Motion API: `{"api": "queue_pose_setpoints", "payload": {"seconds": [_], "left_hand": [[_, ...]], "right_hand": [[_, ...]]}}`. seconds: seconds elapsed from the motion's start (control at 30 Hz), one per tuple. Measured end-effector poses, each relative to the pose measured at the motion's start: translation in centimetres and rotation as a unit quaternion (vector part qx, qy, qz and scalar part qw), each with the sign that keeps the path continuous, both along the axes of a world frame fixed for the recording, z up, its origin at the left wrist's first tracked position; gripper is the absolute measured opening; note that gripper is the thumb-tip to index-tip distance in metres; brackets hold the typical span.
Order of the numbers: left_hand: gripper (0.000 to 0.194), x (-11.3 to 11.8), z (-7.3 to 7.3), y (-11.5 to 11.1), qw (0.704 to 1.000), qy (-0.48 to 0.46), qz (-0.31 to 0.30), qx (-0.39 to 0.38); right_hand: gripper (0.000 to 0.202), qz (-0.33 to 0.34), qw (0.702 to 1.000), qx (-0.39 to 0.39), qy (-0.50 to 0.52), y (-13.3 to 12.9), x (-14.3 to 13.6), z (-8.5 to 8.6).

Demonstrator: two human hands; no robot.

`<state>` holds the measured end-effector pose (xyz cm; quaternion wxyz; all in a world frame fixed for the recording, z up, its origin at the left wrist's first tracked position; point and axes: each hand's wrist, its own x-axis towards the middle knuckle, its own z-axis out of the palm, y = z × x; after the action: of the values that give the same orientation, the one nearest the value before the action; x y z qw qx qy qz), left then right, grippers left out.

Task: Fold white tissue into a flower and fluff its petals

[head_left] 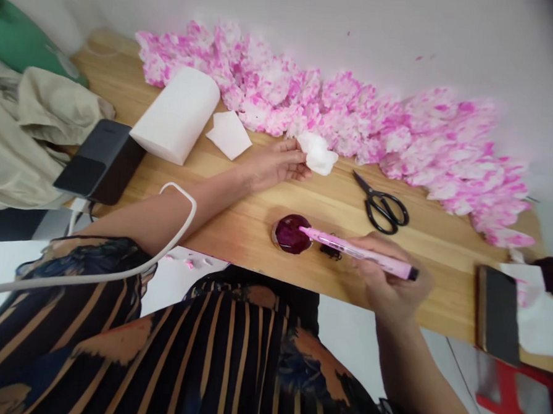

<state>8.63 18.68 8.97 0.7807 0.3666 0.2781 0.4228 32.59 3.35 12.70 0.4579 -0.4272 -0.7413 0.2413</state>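
Observation:
Between the fingers of my left hand (278,165) is a white tissue flower (318,155), held just above the wooden table. My right hand (388,281) grips a pink marker (362,251) with a black end. The marker's tip reaches into a small round dish of dark magenta liquid (292,234) near the table's front edge. A small black item (332,247) lies beside the dish, partly behind the marker; its kind is unclear. Black-handled scissors (382,203) lie on the table beyond my right hand.
Pink-and-white tissue flowers (273,86) are heaped along the wall. At the left are a white tissue stack (179,115), a loose folded sheet (229,135), a dark grey box-shaped device (103,161) and beige cloth (45,108). A white cable (183,227) crosses my left arm. A dark flat case (498,311) lies right.

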Motion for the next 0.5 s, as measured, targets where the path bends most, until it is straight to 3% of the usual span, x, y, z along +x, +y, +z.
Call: {"api": "queue_pose_setpoints", "payload": {"seconds": [0.23, 0.5], "left_hand": [[0.025, 0.1, -0.2, 0.1, 1.0, 0.01, 0.024, -0.01], [0.028, 0.1, 0.0, -0.1, 1.0, 0.006, 0.029, -0.003]], "right_hand": [[0.019, -0.116, 0.991, -0.037, 0.059, 0.3, 0.2, 0.1], [0.028, -0.132, 0.983, -0.088, 0.089, 1.4, -0.5, 0.2]]}}
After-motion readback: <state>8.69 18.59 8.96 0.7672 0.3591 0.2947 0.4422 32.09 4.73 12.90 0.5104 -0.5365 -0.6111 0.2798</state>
